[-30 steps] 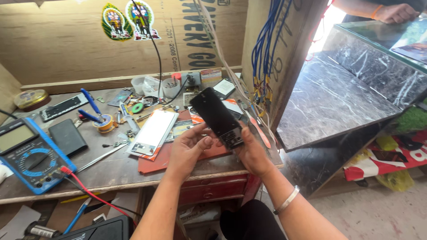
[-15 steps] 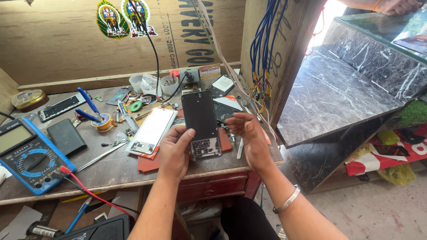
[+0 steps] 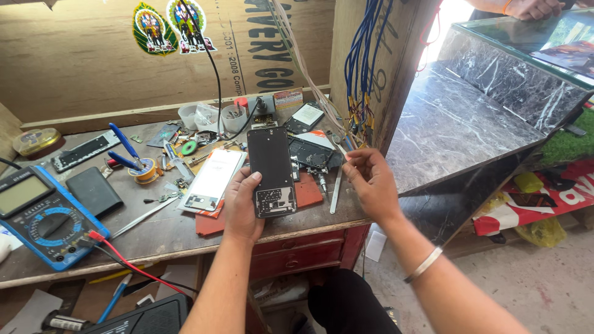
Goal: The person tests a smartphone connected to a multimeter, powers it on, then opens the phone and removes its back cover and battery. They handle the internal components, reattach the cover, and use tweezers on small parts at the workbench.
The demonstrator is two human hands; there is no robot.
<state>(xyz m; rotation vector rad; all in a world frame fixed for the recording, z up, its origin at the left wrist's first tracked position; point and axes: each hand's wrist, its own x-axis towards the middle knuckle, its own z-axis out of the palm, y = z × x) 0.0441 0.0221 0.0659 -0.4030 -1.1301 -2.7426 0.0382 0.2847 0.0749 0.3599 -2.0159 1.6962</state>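
Left hand [image 3: 242, 207] grips an opened phone [image 3: 271, 171], back cover off, fingers wrapped around its left edge and thumb behind; the phone is held upright above the front of the workbench [image 3: 154, 232], over a red mat [image 3: 307, 192]. Right hand [image 3: 371, 182] hangs just right of the phone, fingers loosely curled, holding nothing that can be made out. A white phone [image 3: 213, 179] lies flat beside the left hand; tweezers [image 3: 335, 192] lie near the right. Blue multimeter [image 3: 37, 216] sits well to the left, red lead trailing off the bench edge. Risk, as judged: one-handed edge grip could let the phone slip onto the cluttered bench, exposed board first. Loose parts near the edge could be knocked off by a wrist.
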